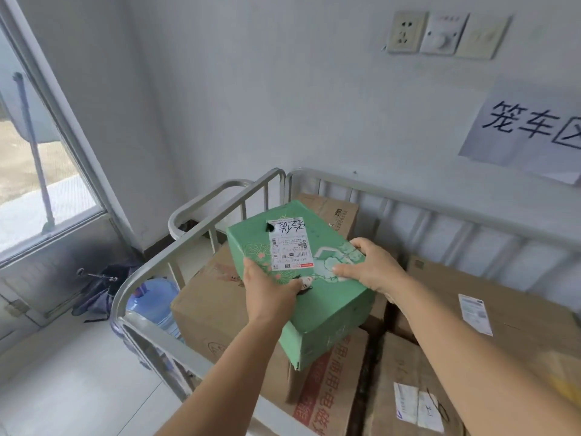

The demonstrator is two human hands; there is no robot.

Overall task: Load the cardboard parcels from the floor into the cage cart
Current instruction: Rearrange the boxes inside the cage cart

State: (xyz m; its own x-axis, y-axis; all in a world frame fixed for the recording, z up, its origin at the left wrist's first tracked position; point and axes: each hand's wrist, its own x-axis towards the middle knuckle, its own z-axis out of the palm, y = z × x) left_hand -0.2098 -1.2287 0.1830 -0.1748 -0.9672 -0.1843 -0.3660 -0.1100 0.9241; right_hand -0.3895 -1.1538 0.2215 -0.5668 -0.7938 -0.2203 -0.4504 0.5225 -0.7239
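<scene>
Nearest to me, low in the cage cart (pixel 201 212), lie the brown cardboard parcels already loaded: one with red printed characters (pixel 327 388) along its side at the near middle, and to its right a plain brown carton with two white labels (pixel 415 404). The cart's grey metal rail curves round on the near left and runs away to the far corner.

Above these I hold a green printed cardboard box (pixel 314 278), tilted, its white shipping label (pixel 290 243) facing up. My left hand (pixel 270 291) grips its near left corner, thumb on top and fingers curled under the edge. My right hand (pixel 374 265) clasps the right side, fingers spread over the top face and wrapped round the edge. The box hangs over the cart's inside, above the brown cartons, not resting on any of them as far as I can tell.

Left of the box a large brown carton (pixel 213 297) sits against the rail; on the right a wide brown carton with a white label (pixel 490 297); beyond the box a smaller brown one (pixel 333 212) stands at the far corner.

Outside the rail on the left stands a blue water jug (pixel 154 303), with a dark bundle (pixel 103 287) on the floor beyond it under the window (pixel 28 171). On the far wall hang a white paper sign with black characters (pixel 528 127) and a wall socket plate (pixel 405 33).
</scene>
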